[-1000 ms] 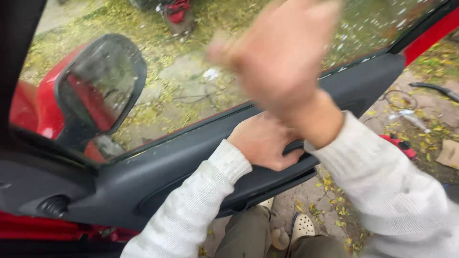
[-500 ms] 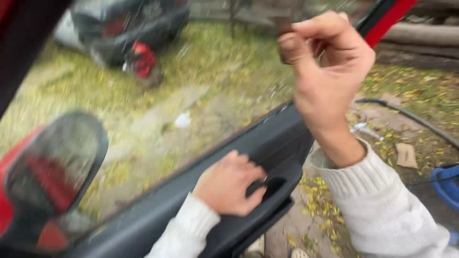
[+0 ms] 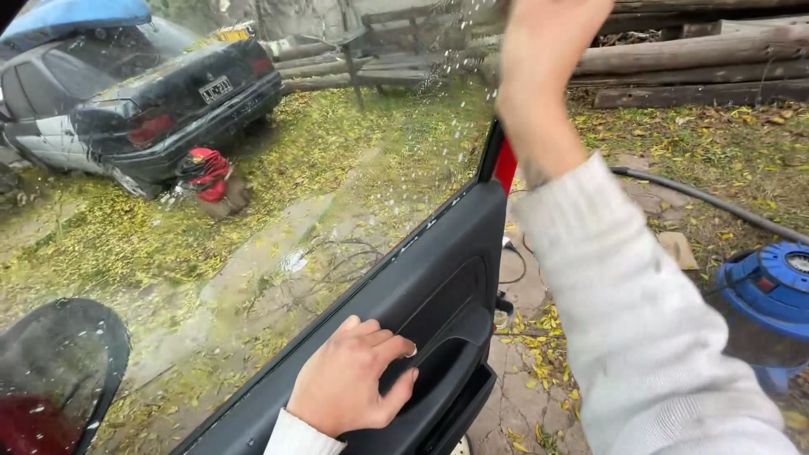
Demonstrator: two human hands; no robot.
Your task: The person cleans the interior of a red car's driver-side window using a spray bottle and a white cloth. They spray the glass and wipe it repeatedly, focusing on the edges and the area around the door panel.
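My left hand [image 3: 354,379] rests on the black inner door panel [image 3: 447,270] of a red car, its fingers curled into the pull handle recess [image 3: 438,366]. My right hand [image 3: 548,34] is raised high at the upper rear corner of the wet door window [image 3: 295,211]. The frame's top edge cuts off most of it, so its fingers are hidden. Both arms wear white knitted sleeves. The door stands open over a paved, leaf-strewn ground.
The side mirror [image 3: 59,371] shows at lower left. Outside stand a dark parked car [image 3: 152,84] and a red machine [image 3: 206,168] on grass. At right are a blue vacuum drum [image 3: 767,295], a black hose [image 3: 699,198] and stacked logs [image 3: 691,59].
My right hand has risen up the window to its top corner and partly left the frame. My left hand has stayed on the door handle. The view has swung, sliding the mirror down-left.
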